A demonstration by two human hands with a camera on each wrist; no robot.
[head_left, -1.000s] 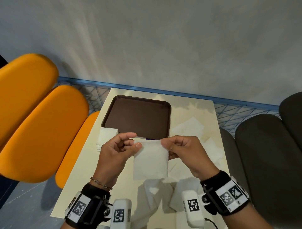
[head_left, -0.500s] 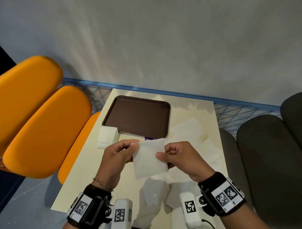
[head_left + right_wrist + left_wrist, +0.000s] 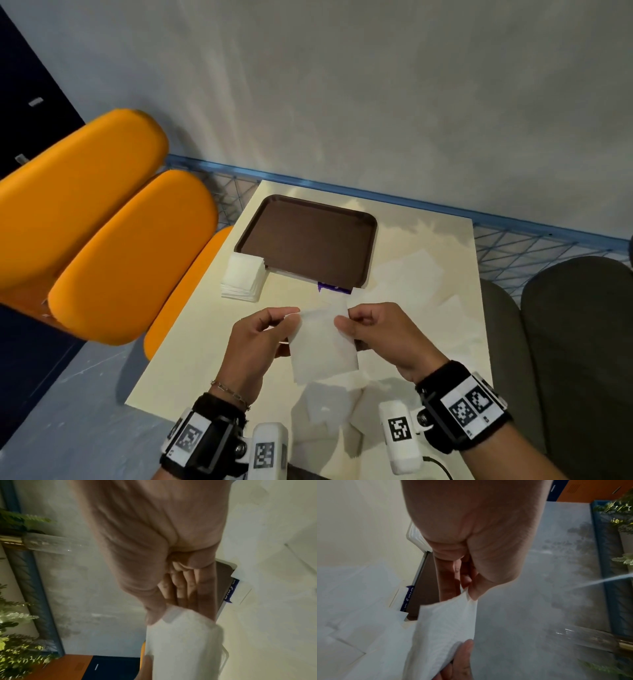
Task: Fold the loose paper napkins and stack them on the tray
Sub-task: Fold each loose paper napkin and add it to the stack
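Step in hand: folding one napkin (image 3: 322,342) in the air, above the table (image 3: 191,342); it looks already doubled and ready for a further fold or for squaring up.
Left hand (image 3: 260,339): thumb and forefinger pinch the napkin's upper left corner; the other fingers curl behind the sheet.
Right hand (image 3: 380,332): pinches the upper right edge, fingers curled in behind.
Napkin: hangs between the two hands, its lower edge free.
Tray (image 3: 308,240): just beyond both hands, nothing on it yet.
Stack of napkins (image 3: 243,281): beyond the left hand, touching the tray's near left corner.
Loose napkins (image 3: 411,274): lie flat beyond and beside the right hand, more below the wrists.
Next move, as I judge: bring the pinched corners together, crease, then reach forward to the tray.
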